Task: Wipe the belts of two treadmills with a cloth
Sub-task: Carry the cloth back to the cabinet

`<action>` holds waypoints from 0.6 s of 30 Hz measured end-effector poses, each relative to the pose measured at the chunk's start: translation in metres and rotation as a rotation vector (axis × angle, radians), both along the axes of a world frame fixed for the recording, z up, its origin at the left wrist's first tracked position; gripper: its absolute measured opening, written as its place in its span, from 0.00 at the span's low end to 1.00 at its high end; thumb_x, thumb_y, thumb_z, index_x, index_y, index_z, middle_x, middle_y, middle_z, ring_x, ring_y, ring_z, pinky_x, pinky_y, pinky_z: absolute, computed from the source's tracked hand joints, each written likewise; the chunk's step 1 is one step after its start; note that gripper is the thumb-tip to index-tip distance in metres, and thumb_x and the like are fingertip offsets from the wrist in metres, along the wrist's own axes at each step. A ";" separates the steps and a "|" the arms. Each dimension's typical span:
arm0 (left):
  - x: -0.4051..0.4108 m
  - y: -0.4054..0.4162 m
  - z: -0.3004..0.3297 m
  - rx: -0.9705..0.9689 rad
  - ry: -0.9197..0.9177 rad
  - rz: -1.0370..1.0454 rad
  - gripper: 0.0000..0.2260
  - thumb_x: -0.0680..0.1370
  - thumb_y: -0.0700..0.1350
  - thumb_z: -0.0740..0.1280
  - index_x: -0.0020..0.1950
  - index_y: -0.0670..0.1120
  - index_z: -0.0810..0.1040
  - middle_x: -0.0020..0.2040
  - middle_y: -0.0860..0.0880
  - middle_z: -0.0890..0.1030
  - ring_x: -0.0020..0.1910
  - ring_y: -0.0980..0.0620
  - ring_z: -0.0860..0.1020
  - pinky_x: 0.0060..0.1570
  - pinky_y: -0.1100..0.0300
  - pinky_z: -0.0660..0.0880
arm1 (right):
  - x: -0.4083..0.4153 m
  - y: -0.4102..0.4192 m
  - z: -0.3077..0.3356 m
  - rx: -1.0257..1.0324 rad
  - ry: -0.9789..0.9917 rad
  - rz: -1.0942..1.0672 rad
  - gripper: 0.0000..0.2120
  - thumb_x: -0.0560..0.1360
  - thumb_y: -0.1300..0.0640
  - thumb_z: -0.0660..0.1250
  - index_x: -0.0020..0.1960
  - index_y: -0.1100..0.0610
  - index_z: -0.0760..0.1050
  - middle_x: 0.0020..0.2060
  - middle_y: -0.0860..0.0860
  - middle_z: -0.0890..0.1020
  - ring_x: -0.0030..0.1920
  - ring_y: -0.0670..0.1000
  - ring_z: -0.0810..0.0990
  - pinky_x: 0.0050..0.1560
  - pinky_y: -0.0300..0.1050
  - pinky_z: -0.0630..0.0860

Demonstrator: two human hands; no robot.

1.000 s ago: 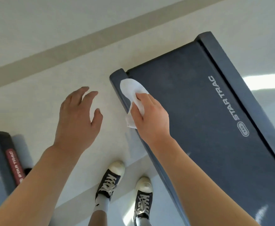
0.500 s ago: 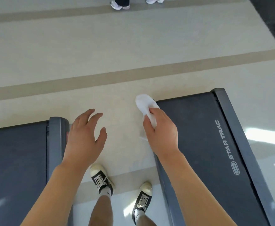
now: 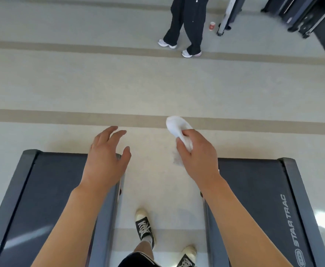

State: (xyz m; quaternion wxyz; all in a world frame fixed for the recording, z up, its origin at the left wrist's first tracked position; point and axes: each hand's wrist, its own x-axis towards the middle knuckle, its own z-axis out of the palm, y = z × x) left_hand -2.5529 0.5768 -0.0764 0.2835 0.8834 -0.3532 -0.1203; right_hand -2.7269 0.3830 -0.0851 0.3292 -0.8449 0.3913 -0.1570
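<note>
A person stood on the pale floor (image 3: pixel 65 89) in the aisle between two treadmills, the right hand (image 3: pixel 198 157) pinching a crumpled white cloth (image 3: pixel 179 130) between thumb and curled fingers, the cloth raised in the air over the floor just off the rear inner corner of the right treadmill belt (image 3: pixel 254 199) and touching neither machine. The left hand (image 3: pixel 105 160) hovered with its grip spread and holding nothing, over the rear inner corner of the left treadmill belt (image 3: pixel 47 199). Judging by the stance, the step in hand appeared to be carrying the cloth across the aisle from one belt toward the other, though which belt came next could not be told. To do it well, the cloth would want refolding so that a flat, clean face met the dark surface, then laying down at the rear edge of the belt and drawing in long overlapping strokes from one side rail to the other, with steady pressure from the palm rather than the fingertips. The free hand could brace on the grey side rail (image 3: pixel 107 218). The dark sneakers (image 3: pixel 144 228) needed to stay planted on the floor, off the belts. Beyond a tan floor stripe, another person's legs in dark trousers (image 3: pixel 186 22) stood well apart, near a small red cup (image 3: pixel 212 26).
</note>
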 end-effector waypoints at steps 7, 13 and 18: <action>0.091 0.003 0.037 0.010 -0.091 0.010 0.20 0.82 0.47 0.68 0.74 0.46 0.75 0.75 0.47 0.72 0.75 0.46 0.67 0.72 0.42 0.70 | 0.104 -0.005 0.038 -0.079 -0.046 0.077 0.09 0.82 0.47 0.63 0.59 0.48 0.76 0.43 0.41 0.79 0.42 0.45 0.76 0.40 0.42 0.69; 0.139 -0.032 0.044 -0.005 -0.074 0.065 0.20 0.82 0.47 0.68 0.74 0.47 0.75 0.76 0.48 0.71 0.76 0.47 0.66 0.73 0.42 0.69 | 0.163 -0.042 0.049 -0.108 -0.031 0.129 0.10 0.82 0.46 0.63 0.60 0.48 0.76 0.45 0.39 0.78 0.44 0.45 0.75 0.43 0.42 0.68; 0.174 -0.088 0.036 0.012 -0.073 0.107 0.20 0.82 0.48 0.68 0.74 0.48 0.75 0.76 0.48 0.71 0.76 0.47 0.66 0.72 0.41 0.70 | 0.207 -0.102 0.038 -0.114 -0.026 0.150 0.10 0.82 0.46 0.63 0.60 0.48 0.77 0.44 0.38 0.76 0.43 0.45 0.74 0.42 0.43 0.67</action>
